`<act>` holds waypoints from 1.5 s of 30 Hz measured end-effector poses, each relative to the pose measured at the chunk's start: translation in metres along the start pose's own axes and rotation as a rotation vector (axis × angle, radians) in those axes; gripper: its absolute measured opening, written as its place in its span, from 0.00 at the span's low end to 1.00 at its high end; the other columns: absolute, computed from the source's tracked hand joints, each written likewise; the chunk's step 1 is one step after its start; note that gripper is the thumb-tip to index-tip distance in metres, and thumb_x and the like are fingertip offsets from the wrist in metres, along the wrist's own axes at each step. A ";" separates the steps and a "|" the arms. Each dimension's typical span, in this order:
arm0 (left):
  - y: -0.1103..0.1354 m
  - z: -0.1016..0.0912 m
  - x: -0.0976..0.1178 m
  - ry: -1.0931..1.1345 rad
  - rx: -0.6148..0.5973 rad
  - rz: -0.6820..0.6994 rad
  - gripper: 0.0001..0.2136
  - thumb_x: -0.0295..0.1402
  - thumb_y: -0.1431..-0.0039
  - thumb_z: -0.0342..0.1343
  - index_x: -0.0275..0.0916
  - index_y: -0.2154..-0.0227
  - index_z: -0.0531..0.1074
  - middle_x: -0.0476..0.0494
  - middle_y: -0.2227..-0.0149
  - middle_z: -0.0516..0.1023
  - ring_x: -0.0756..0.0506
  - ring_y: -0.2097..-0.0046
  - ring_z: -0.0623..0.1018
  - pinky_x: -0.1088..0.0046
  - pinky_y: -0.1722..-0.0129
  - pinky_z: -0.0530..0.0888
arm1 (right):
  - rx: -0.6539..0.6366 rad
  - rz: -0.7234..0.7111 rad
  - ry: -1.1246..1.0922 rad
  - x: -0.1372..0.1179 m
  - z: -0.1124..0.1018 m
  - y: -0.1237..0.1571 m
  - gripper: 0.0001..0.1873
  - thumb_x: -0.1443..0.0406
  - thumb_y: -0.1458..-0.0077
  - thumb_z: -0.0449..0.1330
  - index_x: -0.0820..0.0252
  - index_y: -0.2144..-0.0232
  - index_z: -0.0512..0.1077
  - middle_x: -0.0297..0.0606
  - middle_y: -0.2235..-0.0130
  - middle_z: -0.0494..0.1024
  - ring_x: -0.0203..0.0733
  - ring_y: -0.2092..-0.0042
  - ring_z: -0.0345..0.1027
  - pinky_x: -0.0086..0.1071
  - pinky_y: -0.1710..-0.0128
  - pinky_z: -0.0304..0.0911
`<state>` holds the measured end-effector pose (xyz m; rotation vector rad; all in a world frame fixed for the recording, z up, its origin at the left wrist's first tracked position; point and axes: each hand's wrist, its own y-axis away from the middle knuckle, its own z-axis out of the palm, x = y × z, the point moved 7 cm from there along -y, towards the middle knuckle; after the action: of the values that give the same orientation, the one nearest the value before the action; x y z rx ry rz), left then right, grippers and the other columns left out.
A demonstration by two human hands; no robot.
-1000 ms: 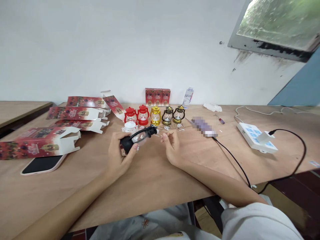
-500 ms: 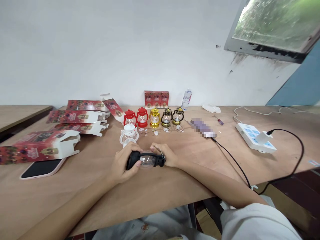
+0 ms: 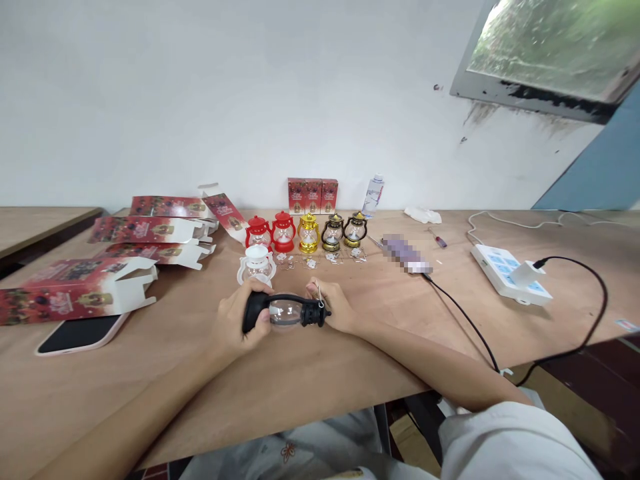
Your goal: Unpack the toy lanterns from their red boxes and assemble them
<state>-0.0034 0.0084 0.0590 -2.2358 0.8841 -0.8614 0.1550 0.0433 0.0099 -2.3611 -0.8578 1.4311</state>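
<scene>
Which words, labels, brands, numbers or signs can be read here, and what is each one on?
None can be read for certain.
Open red boxes: pale script, too blurred.
Three standing red boxes: pale script, too small.
Bottle: label printing, too small.
White power strip: markings on blue patches, too small.
Sticker at right edge: too small.
Black lantern: no lettering seen.
</scene>
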 end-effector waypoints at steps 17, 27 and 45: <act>-0.002 0.000 0.000 0.023 -0.023 -0.102 0.10 0.39 0.43 0.42 0.39 0.64 0.63 0.47 0.69 0.74 0.47 0.69 0.75 0.73 0.68 0.71 | 0.021 0.020 0.005 -0.002 -0.004 -0.001 0.16 0.59 0.38 0.41 0.56 0.78 0.53 0.31 0.78 0.62 0.33 0.76 0.56 0.27 0.74 0.53; -0.003 -0.003 -0.015 0.039 0.036 -0.097 0.12 0.41 0.44 0.42 0.39 0.66 0.64 0.47 0.70 0.74 0.48 0.70 0.74 0.73 0.69 0.71 | 0.102 0.070 0.044 0.000 -0.009 -0.002 0.21 0.53 0.38 0.39 0.56 0.79 0.54 0.30 0.81 0.61 0.33 0.78 0.53 0.27 0.74 0.53; -0.001 -0.001 -0.018 0.073 0.027 -0.067 0.12 0.41 0.43 0.42 0.39 0.65 0.64 0.47 0.71 0.73 0.48 0.72 0.74 0.74 0.70 0.71 | 0.048 0.048 -0.019 -0.009 -0.002 0.002 0.22 0.51 0.38 0.39 0.56 0.80 0.50 0.29 0.81 0.57 0.33 0.78 0.52 0.28 0.75 0.51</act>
<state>-0.0137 0.0219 0.0543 -2.2341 0.8305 -0.9858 0.1544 0.0367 0.0163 -2.3518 -0.7679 1.4778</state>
